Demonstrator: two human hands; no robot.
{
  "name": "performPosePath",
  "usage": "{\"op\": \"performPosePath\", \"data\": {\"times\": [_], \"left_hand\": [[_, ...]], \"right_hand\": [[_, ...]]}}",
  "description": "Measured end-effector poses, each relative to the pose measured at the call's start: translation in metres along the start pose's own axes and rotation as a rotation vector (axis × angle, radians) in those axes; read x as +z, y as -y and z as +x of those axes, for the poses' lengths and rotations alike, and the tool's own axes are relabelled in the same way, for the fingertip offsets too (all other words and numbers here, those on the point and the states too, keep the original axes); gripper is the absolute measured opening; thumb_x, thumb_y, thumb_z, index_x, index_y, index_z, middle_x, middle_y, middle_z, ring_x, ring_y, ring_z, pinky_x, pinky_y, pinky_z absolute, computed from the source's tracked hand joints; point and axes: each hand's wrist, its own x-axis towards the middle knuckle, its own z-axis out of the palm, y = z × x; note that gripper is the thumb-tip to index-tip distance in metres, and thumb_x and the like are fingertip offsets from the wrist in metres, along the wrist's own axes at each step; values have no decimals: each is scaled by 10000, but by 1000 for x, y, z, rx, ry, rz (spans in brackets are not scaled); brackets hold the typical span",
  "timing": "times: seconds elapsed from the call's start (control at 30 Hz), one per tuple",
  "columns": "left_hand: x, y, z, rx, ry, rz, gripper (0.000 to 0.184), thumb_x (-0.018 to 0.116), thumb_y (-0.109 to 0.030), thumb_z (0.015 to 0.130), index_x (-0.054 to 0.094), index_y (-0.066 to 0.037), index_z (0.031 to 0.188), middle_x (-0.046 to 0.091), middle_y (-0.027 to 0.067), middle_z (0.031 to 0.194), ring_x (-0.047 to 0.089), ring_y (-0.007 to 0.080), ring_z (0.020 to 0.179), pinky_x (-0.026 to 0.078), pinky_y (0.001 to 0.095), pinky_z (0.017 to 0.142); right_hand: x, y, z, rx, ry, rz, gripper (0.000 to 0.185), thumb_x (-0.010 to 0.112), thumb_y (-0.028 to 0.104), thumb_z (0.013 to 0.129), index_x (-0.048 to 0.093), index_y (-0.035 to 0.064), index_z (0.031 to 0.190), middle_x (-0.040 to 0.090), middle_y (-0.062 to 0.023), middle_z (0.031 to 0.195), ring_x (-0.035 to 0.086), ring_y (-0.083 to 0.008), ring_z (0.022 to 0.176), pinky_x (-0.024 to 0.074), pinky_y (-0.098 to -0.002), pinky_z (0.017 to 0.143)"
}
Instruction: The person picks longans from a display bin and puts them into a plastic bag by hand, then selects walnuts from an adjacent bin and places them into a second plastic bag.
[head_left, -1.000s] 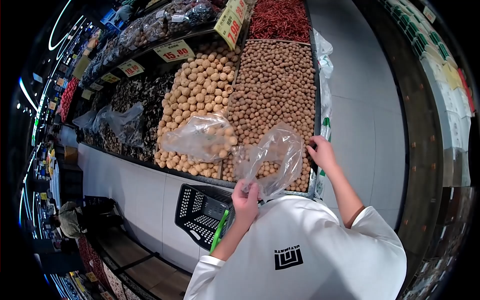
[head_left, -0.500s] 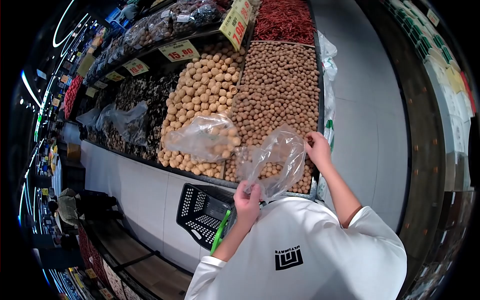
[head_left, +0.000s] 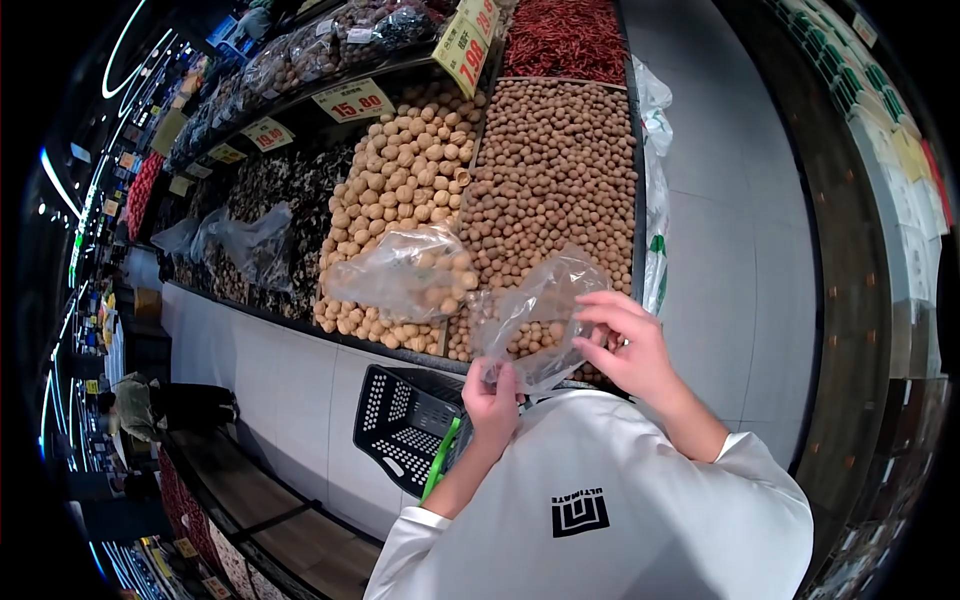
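A clear plastic bag (head_left: 545,310) spreads over the near end of the small brown round nuts or fruits (head_left: 555,170). My left hand (head_left: 492,400) is closed on the bag's near edge. At the bag's right side is my right hand (head_left: 622,340), fingers apart and thumb curved below them; whether it touches the plastic is unclear. Pale walnuts (head_left: 400,180) fill the neighbouring section, and another clear bag (head_left: 395,275) lies on them. The green handle of a black basket (head_left: 395,410) shows beside my left forearm.
Dried dark goods (head_left: 285,190) with a plastic bag on them lie further left, red chillies (head_left: 565,40) at the far end. Price signs (head_left: 353,100) stand along the shelf. A person (head_left: 140,408) is at the lower left. White bags hang along the bin's right edge.
My right hand has moved left and nearer, from the bin's right edge to the bag's side, and its fingers have spread. My left hand keeps its hold on the bag.
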Motion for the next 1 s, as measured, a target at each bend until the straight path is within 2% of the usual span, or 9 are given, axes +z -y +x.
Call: {"op": "performPosePath", "data": {"times": [0.13, 0.2, 0.3, 0.37, 0.4, 0.47, 0.5, 0.73, 1.0], "left_hand": [[-5, -2, -2, 36, 5, 49, 70, 581, -90, 1033, 541, -49, 994, 588, 21, 751, 541, 72, 558, 434, 210, 468], [-8, -4, -4, 50, 10, 76, 71, 579, -89, 1033, 540, -47, 991, 587, 23, 742, 541, 73, 552, 434, 211, 470], [-9, -4, -5, 45, 5, 36, 65, 617, -64, 1012, 566, -30, 991, 596, 12, 756, 548, 57, 575, 460, 218, 497], [-10, 0, -3, 45, 11, 34, 67, 619, -64, 1011, 565, -28, 993, 598, 9, 762, 551, 54, 582, 468, 219, 503], [-9, 0, -3, 47, 11, 32, 67, 619, -64, 1011, 565, -28, 993, 598, 9, 762, 551, 54, 582, 468, 219, 503], [-9, 0, -3, 41, 14, 7, 67, 616, -72, 1014, 568, -27, 999, 602, 8, 776, 555, 55, 588, 475, 221, 511], [-9, 0, -3, 42, 10, 7, 67, 616, -72, 1014, 568, -27, 999, 602, 8, 776, 555, 55, 588, 475, 221, 511], [-14, 6, -5, -3, 11, -2, 73, 624, -76, 1013, 577, -24, 1035, 614, 8, 803, 570, 57, 605, 494, 225, 529], [-14, 11, -3, -15, 40, -22, 68, 632, -78, 1008, 582, -36, 1027, 631, 9, 821, 594, 62, 631, 512, 233, 539]], "right_hand": [[-12, -28, 4, -7, -223, -16, 176, 746, -13, 873, 705, -1, 1044, 655, -47, 1083, 567, -32, 699, 435, -189, 589], [-26, -55, 12, 54, -335, 43, 136, 736, 6, 897, 702, 1, 1029, 650, -15, 982, 551, -21, 703, 422, -177, 599], [-51, -97, 26, 181, -386, 1, 173, 746, 47, 894, 701, -2, 1054, 673, -37, 961, 573, -49, 687, 454, -202, 607], [-60, -127, 31, 246, -275, -392, 229, 756, 88, 872, 702, 4, 1079, 699, -95, 984, 644, -168, 716, 526, -299, 667], [-60, -147, 26, 244, -275, -394, 229, 756, 88, 872, 702, 4, 1079, 699, -95, 984, 644, -168, 716, 526, -299, 667], [-56, -178, 15, 216, -142, -564, 289, 766, 126, 841, 704, 20, 1102, 701, -150, 1025, 675, -311, 823, 551, -401, 773], [-53, -176, 13, 295, -40, -612, 275, 767, 138, 830, 701, 27, 1074, 691, -166, 1010, 669, -370, 925, 545, -436, 828], [-18, -169, -1, 381, 120, -731, 222, 752, 132, 826, 675, 40, 1012, 673, -156, 1026, 678, -362, 968, 555, -456, 817], [-1, -173, -9, 368, 69, -891, 289, 728, 127, 828, 649, 70, 1100, 672, -166, 1065, 685, -379, 975, 575, -474, 818]]}}
